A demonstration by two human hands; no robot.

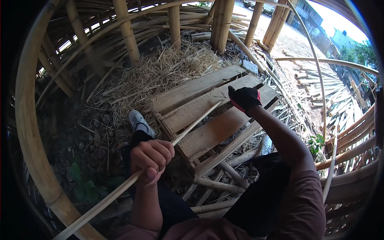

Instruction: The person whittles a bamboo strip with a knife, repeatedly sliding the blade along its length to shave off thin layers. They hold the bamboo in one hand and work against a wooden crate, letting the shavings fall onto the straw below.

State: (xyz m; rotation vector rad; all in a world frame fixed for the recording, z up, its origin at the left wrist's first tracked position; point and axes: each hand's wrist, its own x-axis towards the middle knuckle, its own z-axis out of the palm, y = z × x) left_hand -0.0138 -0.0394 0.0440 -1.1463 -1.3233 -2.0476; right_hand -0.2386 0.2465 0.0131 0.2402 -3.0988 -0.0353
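Note:
My bare left hand [152,160] is closed around a long, pale bamboo strip [200,119]. The strip runs from the lower left edge of the view, through my fist, and up over a low wooden slatted platform [208,98]. Its far tip ends just short of my right hand [245,99], which wears a black and red glove. The gloved fingers look curled above the slats, with the thumb side toward the strip's tip. Whatever they may hold is hidden or too small to name.
Dry shavings [176,64] are heaped behind the platform. Upright bamboo posts [222,26] stand beyond, and a thick curved pole [30,120] rises at the left. My shoe [141,123] rests by the platform's left corner. Cut bamboo poles [320,80] lie outside to the right.

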